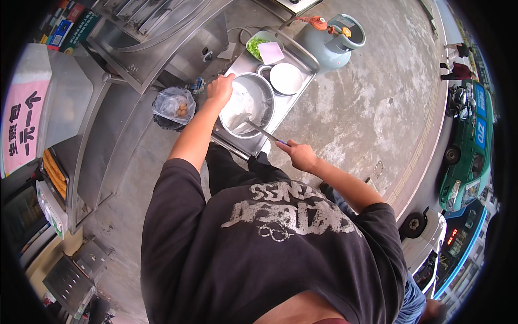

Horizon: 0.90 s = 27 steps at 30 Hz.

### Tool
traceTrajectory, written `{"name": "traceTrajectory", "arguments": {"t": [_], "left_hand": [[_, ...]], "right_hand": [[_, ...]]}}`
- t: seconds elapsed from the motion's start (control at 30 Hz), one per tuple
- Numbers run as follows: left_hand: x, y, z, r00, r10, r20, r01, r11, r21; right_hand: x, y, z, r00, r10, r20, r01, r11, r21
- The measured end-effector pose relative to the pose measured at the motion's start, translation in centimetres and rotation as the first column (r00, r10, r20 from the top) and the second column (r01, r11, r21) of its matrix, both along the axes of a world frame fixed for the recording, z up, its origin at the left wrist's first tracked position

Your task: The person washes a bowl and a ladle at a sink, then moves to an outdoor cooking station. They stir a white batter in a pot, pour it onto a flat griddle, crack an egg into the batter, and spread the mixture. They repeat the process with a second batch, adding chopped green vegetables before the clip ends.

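Observation:
A large round metal basin [272, 93] stands on a steel cart, with a white powdery or pasty mass [247, 97] inside. My left hand [220, 90] grips the basin's upper-left rim. In my right hand [301, 155] is the handle of a long metal utensil [263, 131], whose far end dips into the white mass; its head is partly hidden there. Beside the basin, a white round bowl or lid [286, 78] sits over a dark-rimmed pot [265, 72]. Farther back is a light green bowl [264, 35] of chopped greens [255, 46], with a pale pink rectangular piece [271, 53] on its edge.
The steel cart [283, 109] has a raised rail at its far end. Behind it stands a grey gas cylinder [323, 48] with an orange regulator [317, 22]. A lined bin [172, 107] holding eggshells is at left, near steel counters [194, 48]. Vehicles [465, 162] line the right side.

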<state>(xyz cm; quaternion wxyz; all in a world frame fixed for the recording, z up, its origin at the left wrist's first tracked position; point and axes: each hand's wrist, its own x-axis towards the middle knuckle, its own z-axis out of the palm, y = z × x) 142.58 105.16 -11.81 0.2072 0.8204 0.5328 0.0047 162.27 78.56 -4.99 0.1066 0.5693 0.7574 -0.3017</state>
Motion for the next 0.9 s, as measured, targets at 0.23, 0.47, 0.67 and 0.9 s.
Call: {"name": "traceTrajectory", "arguments": {"t": [0.23,0.47,0.67,0.9], "left_hand": [[0.3,-0.2,1.0,0.997,-0.06,-0.041,0.058,0.996,-0.065],[0.7,-0.8,1.8,0.992,-0.107,-0.069,0.101,0.991,-0.088],[-0.1,-0.7,1.4,0.989,-0.129,-0.066,0.125,0.99,-0.057],[-0.4,-0.1,0.9,0.994,-0.109,-0.007,0.109,0.994,0.031]], "right_hand": [[1.7,5.8,0.9,0.966,0.159,0.204,-0.202,0.957,0.21],[4.1,8.2,-0.5,0.867,0.274,0.415,-0.402,0.879,0.259],[2.9,4.3,-3.2,0.916,0.169,0.365,-0.261,0.939,0.222],[1.4,1.6,-2.2,0.975,0.065,0.213,-0.069,0.998,0.011]]}}
